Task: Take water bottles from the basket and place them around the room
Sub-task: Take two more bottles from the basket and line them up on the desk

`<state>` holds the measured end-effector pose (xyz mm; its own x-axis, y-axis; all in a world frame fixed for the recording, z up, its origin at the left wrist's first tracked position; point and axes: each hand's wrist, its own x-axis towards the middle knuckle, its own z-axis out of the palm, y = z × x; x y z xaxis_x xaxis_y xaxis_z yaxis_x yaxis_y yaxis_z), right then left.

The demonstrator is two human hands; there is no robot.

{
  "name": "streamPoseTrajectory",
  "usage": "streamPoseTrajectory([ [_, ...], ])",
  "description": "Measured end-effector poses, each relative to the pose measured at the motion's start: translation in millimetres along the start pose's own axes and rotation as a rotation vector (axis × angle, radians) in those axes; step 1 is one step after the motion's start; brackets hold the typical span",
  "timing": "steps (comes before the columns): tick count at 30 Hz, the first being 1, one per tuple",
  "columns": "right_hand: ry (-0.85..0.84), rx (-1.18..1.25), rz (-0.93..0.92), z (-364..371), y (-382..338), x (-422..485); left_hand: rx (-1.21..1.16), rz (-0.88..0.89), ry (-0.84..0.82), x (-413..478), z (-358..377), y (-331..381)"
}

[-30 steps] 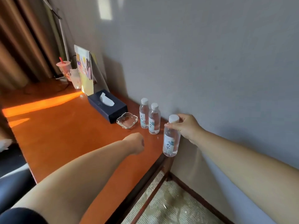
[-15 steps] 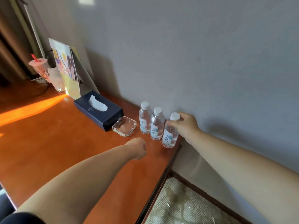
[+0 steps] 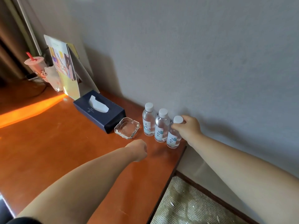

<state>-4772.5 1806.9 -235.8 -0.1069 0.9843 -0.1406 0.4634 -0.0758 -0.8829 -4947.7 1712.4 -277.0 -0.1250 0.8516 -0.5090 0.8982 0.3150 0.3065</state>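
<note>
Three small clear water bottles with white caps stand in a row on the orange-brown wooden desk (image 3: 56, 151) against the grey wall. My right hand (image 3: 187, 128) grips the neck of the rightmost bottle (image 3: 172, 140), which stands upright near the desk's right end, touching the middle bottle (image 3: 161, 126). The left bottle (image 3: 148, 121) stands beside them. My left hand (image 3: 137, 149) hovers over the desk in front of the bottles, fingers curled into a fist, holding nothing. No basket is in view.
A glass ashtray (image 3: 127, 127) and a dark blue tissue box (image 3: 100, 110) sit left of the bottles. Further back stand a propped brochure (image 3: 64, 70) and a drink cup with a red straw (image 3: 34, 66). Carpet (image 3: 186, 206) lies below the desk's right edge.
My right hand carried the third bottle from beyond the desk's edge and set it down upright beside the other two. My left hand stayed a fist.
</note>
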Motion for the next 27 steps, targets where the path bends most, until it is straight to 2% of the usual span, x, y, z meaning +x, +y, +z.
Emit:
streamPoseTrajectory([
  [21,-0.011,0.037,0.035,-1.8,5.2,11.9,0.002,0.039,-0.017,19.1,-1.7,19.3],
  [27,-0.103,-0.002,0.055,-8.3,-0.3,11.9,0.086,0.089,-0.026,9.3,-11.9,26.2],
])
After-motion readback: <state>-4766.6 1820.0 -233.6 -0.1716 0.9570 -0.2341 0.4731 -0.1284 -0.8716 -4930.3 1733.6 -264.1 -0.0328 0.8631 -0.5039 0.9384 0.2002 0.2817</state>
